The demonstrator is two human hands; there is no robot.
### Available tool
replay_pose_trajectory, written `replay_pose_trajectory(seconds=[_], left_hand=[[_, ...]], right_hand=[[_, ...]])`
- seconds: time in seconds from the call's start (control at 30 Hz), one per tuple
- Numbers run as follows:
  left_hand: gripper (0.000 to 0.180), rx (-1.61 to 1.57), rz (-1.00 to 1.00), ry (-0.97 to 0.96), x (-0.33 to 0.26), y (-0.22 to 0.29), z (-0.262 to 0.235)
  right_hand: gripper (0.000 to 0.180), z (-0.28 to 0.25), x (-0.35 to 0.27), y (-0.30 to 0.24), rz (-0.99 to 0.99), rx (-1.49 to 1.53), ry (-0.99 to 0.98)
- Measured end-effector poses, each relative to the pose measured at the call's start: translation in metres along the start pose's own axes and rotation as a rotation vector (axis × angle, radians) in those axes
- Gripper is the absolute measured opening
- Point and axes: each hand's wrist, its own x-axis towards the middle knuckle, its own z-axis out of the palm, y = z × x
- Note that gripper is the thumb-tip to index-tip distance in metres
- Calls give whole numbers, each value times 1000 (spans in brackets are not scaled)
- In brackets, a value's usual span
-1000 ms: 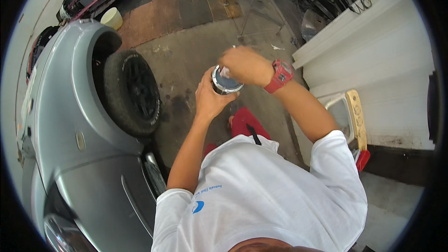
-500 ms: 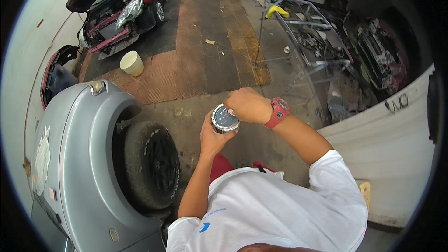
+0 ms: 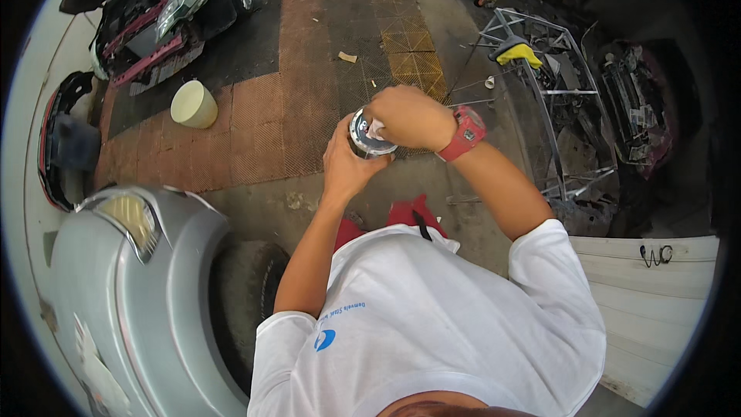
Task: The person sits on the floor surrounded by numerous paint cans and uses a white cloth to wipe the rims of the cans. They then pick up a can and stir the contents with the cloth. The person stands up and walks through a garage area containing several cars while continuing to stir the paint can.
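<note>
My left hand (image 3: 346, 164) is wrapped round a small round metal can (image 3: 360, 144) with a dark top and a silvery rim. The can is held in front of my body, over the floor. My right hand (image 3: 414, 119), with a red watch on its wrist, is closed over the top of the can. Its fingers pinch a small whitish piece (image 3: 376, 129) against the lid area; whether this is cloth or paper, I cannot tell. The right hand hides part of the can's top.
A silver car's front corner (image 3: 166, 262) stands close on my left. Farther off are a pale bucket (image 3: 194, 104), a red car with its front stripped (image 3: 158, 38) and a loose bumper (image 3: 58, 139). A metal frame rack (image 3: 571, 93) holding a yellow-and-grey cloth (image 3: 517, 52) stands at right.
The view has shifted; the silver car now shows its headlight and less of its wheel. My right hand has moved over the can's lid with the whitish piece. The left hand keeps its hold.
</note>
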Motion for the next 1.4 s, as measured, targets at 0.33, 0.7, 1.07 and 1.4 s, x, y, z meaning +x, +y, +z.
replay_pose_trajectory(seconds=[0.33,0.7,1.07,1.4], left_hand=[[102,87,40,-50,301,-51,-12],[99,92,-50,57,634,-53,-51],[101,31,-33,46,963,-117,-116],[98,66,74,-25,1284,-100,-165]], right_hand=[[18,-35,235,191,-19,107,44],[18,-121,524,384,-81,-16,-95],[14,-143,817,553,3,-104,-32],[11,-221,1044,699,6,-17,58]])
